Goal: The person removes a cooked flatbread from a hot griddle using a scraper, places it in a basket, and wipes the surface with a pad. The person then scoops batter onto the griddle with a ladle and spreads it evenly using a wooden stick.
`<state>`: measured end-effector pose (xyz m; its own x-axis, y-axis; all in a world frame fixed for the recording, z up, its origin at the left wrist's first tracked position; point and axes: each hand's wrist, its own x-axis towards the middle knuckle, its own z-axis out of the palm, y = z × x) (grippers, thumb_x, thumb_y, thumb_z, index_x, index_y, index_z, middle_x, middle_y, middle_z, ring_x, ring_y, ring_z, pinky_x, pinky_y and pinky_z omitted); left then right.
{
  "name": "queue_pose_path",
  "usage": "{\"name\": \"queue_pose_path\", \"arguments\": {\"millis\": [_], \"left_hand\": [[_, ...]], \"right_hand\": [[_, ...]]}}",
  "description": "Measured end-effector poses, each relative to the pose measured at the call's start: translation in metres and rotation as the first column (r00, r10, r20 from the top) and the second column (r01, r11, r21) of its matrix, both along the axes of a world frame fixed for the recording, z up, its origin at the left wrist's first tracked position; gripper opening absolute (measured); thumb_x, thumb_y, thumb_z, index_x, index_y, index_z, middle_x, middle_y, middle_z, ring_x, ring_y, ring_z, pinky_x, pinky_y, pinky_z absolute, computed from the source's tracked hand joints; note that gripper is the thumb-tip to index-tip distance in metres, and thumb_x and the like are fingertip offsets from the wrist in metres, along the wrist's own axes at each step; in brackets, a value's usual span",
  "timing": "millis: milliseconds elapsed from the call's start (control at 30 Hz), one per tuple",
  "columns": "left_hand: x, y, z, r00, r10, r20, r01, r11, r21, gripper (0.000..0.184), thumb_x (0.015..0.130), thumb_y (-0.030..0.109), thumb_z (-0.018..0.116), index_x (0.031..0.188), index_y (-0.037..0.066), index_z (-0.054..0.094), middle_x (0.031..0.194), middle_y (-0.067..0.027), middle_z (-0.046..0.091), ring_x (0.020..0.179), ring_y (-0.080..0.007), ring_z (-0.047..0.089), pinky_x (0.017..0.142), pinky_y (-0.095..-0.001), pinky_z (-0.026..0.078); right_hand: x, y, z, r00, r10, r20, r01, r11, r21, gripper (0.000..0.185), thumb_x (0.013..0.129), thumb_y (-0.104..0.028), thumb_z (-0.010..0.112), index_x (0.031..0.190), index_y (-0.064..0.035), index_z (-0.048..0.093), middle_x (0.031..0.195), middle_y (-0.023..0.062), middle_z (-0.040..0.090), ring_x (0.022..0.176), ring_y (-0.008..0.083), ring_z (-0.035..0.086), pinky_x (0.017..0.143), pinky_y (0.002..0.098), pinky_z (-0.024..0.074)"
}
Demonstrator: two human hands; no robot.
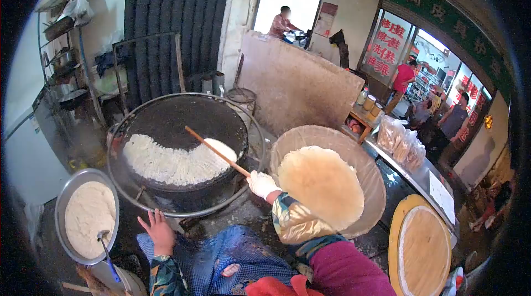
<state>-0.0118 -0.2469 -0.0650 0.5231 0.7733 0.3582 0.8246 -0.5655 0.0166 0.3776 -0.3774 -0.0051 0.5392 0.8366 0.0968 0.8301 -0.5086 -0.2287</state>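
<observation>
My right hand (263, 185), in a white glove, grips the near end of a long wooden stick (213, 149) that reaches over a round black griddle (182, 110). Pale batter (166, 163) covers the griddle's near half in a rough crescent, with a smoother whitish patch (222, 151) at its right end, beside the stick. Bare and with fingers spread, my left hand (160, 233) is just in front of the metal ring (188, 214) around the griddle, holding nothing. To its left stands a metal bowl (62, 224) of batter with a blue-handled ladle (108, 260) in it.
Right of the griddle, a large browned pancake (321, 185) lies in a lined round basket (371, 185). Beyond it are a round wooden board (423, 246) and bagged food (401, 144) on a counter. A panel (298, 80) stands behind. Several people are farther back.
</observation>
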Motion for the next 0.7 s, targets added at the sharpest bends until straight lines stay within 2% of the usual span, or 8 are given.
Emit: {"name": "queue_pose_path", "arguments": {"millis": [67,167,300,333,433,500,567,700], "left_hand": [[-0.004,0.0,0.01,1.0,0.025,-0.018,-0.026,0.999,-0.045,0.046,0.081,0.011,0.048,0.124,-0.002,0.056,0.139,-0.0122,0.048,0.134,-0.0357,0.035,0.109,-0.0679,-0.001],[-0.011,0.012,0.012,0.998,0.066,-0.003,-0.066,0.993,-0.095,0.049,0.081,0.01,0.048,0.129,-0.001,0.052,0.141,-0.0099,0.045,0.134,-0.0355,0.035,0.108,-0.0684,-0.001],[-0.019,0.016,0.021,0.994,0.105,-0.036,-0.108,0.988,-0.112,0.052,0.08,0.013,0.051,0.13,-0.001,0.05,0.142,-0.0093,0.044,0.134,-0.0356,0.035,0.108,-0.0692,0.0],[-0.021,0.028,0.001,0.991,0.128,-0.025,-0.13,0.989,-0.074,0.054,0.077,0.016,0.054,0.129,0.0,0.052,0.139,-0.0124,0.045,0.134,-0.0358,0.035,0.107,-0.0697,0.001],[0.015,-0.02,0.043,0.996,-0.047,0.071,0.057,0.989,-0.139,0.056,0.076,0.017,0.056,0.129,-0.001,0.052,0.139,-0.0158,0.046,0.135,-0.0353,0.034,0.107,-0.0697,0.0],[0.043,-0.053,0.041,0.972,-0.205,0.114,0.22,0.964,-0.151,0.058,0.076,0.019,0.057,0.13,-0.003,0.051,0.139,-0.0188,0.045,0.135,-0.0347,0.033,0.107,-0.0695,0.0],[0.063,-0.071,0.02,0.975,-0.217,0.048,0.222,0.964,-0.144,0.061,0.077,0.021,0.056,0.131,-0.006,0.048,0.14,-0.0197,0.043,0.136,-0.0345,0.033,0.107,-0.0697,0.0],[0.061,-0.065,-0.003,0.986,-0.124,-0.112,0.126,0.992,0.011,0.057,0.085,0.017,0.044,0.136,-0.008,0.04,0.145,-0.0203,0.037,0.14,-0.0331,0.025,0.108,-0.0692,-0.002]], "right_hand": [[-0.008,0.005,0.007,0.996,0.077,0.034,-0.078,0.996,0.032,0.035,0.093,-0.037,0.045,0.097,-0.0045,0.057,0.08,0.0193,0.067,0.078,0.0373,0.066,0.073,0.0495,0.0513],[-0.034,-0.011,0.021,0.975,0.221,-0.026,-0.222,0.969,-0.109,0.035,0.093,-0.037,0.045,0.096,-0.0047,0.057,0.081,0.0208,0.067,0.078,0.0373,0.066,0.073,0.0491,0.0515],[0.001,-0.009,-0.005,0.999,-0.009,-0.032,0.01,1.0,0.027,0.036,0.093,-0.037,0.044,0.093,-0.0042,0.059,0.083,0.0228,0.067,0.081,0.0385,0.066,0.073,0.0485,0.0515],[-0.009,-0.007,0.008,0.998,-0.002,-0.056,0.002,1.0,0.012,0.036,0.094,-0.037,0.044,0.093,-0.0039,0.059,0.085,0.0222,0.067,0.081,0.0384,0.066,0.073,0.0484,0.0515],[-0.024,-0.011,0.014,0.991,0.121,-0.064,-0.125,0.99,-0.059,0.036,0.094,-0.037,0.045,0.094,-0.0038,0.06,0.087,0.0216,0.067,0.082,0.039,0.066,0.074,0.0491,0.0511],[-0.021,-0.014,0.009,0.996,0.063,-0.067,-0.069,0.993,-0.094,0.037,0.094,-0.036,0.045,0.095,-0.0028,0.06,0.089,0.0217,0.067,0.086,0.0394,0.065,0.077,0.05,0.0502],[-0.009,-0.008,0.006,0.995,-0.057,-0.085,0.054,0.998,-0.029,0.037,0.094,-0.036,0.045,0.096,-0.0024,0.06,0.09,0.0223,0.067,0.087,0.0395,0.065,0.078,0.0501,0.0499],[-0.031,-0.006,0.018,0.986,0.085,-0.14,-0.094,0.994,-0.06,0.038,0.093,-0.037,0.045,0.098,-0.0019,0.06,0.091,0.024,0.066,0.088,0.0399,0.065,0.08,0.0498,0.0495]]}}
